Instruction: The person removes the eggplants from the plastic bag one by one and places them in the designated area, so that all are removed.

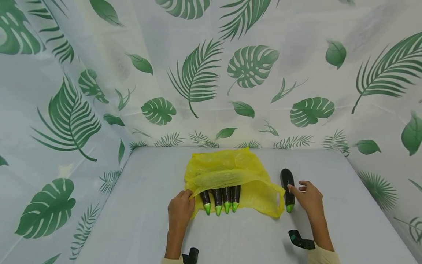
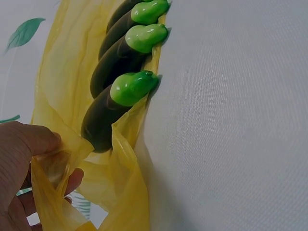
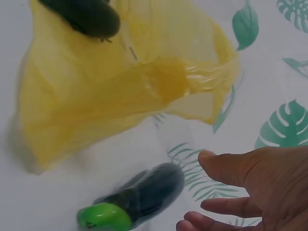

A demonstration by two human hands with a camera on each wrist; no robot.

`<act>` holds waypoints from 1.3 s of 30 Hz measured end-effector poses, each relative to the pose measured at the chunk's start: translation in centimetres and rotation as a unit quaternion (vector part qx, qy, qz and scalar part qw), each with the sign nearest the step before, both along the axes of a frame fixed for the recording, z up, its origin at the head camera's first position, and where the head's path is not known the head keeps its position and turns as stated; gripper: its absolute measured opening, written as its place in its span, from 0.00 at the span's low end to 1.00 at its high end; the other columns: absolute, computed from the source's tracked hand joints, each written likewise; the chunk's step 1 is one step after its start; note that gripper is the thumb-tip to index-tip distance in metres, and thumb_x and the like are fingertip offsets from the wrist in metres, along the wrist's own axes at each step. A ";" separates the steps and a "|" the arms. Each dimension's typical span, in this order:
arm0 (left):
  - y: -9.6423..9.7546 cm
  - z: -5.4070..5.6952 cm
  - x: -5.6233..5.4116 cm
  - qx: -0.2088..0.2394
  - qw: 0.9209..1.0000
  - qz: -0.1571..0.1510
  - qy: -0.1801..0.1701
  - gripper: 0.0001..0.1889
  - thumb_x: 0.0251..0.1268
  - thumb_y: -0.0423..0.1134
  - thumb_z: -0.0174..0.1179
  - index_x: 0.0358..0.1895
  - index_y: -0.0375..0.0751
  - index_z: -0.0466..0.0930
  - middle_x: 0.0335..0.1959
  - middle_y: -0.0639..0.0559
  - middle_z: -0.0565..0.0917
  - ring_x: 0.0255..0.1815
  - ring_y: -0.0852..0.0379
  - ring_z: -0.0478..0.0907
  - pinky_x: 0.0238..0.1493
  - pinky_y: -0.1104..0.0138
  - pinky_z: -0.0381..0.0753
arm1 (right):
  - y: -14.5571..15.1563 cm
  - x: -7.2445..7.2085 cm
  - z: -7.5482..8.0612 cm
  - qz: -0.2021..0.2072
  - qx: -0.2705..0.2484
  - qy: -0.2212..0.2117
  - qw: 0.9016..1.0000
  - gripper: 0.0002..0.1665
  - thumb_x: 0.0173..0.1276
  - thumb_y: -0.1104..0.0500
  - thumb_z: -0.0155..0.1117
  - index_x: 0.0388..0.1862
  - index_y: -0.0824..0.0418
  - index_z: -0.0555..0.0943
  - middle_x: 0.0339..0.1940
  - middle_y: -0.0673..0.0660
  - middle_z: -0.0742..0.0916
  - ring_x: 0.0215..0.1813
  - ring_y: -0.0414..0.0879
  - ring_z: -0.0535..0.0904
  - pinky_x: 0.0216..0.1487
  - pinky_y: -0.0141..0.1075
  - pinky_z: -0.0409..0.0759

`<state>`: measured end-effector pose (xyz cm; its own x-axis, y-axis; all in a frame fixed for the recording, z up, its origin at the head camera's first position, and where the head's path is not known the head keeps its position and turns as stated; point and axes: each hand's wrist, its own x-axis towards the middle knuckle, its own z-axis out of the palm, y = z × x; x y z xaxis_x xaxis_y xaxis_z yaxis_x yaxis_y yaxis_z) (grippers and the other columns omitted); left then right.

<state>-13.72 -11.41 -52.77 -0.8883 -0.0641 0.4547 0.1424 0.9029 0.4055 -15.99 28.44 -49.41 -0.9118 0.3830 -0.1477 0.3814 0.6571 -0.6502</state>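
White table [image 1: 132,220] beneath a yellow bag [image 1: 227,176] and one dark eggplant [image 1: 287,178].

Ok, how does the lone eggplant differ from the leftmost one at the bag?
The lone eggplant is outside the yellow bag; the leftmost eggplant lies on it. In the head view, the lone eggplant shows both ends, while the bag covers the leftmost eggplant's far end. The right hand is beside the lone eggplant; the leftmost eggplant sits in a row of four. Both are dark and green-tipped.
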 end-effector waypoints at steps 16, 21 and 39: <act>-0.1 0.0 0.0 0.005 1.000 -0.005 -0.001 0.04 0.55 0.33 0.66 0.35 0.41 0.84 0.28 0.50 0.85 0.20 0.59 0.75 0.25 0.67 0.76 | -1.9 1.4 4.6 0.000 0.010 0.122 0.992 0.30 0.73 0.47 0.54 0.63 0.68 0.73 0.56 0.72 0.80 0.59 0.66 0.74 0.54 0.58 0.77; 0.0 0.0 0.0 0.004 1.000 -0.006 0.004 0.05 0.54 0.32 0.67 0.35 0.40 0.84 0.28 0.50 0.86 0.21 0.58 0.77 0.24 0.67 0.77 | -2.8 2.1 6.4 0.004 0.008 0.179 0.984 0.26 0.74 0.47 0.54 0.61 0.63 0.76 0.54 0.67 0.84 0.54 0.57 0.78 0.51 0.45 0.79; 0.2 0.0 -0.1 0.000 1.000 -0.008 0.014 0.04 0.54 0.32 0.66 0.34 0.40 0.85 0.26 0.51 0.85 0.20 0.60 0.75 0.23 0.68 0.75 | -7.5 3.9 7.0 0.503 -0.137 0.024 0.853 0.22 0.74 0.52 0.55 0.64 0.54 0.74 0.56 0.54 0.83 0.54 0.40 0.80 0.47 0.34 0.80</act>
<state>-13.80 -11.21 -52.81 -0.8763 -0.0502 0.4791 0.1679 0.9004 0.4014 -12.08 20.94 -42.39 -0.7657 -0.6405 -0.0588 -0.3181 0.4566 -0.8309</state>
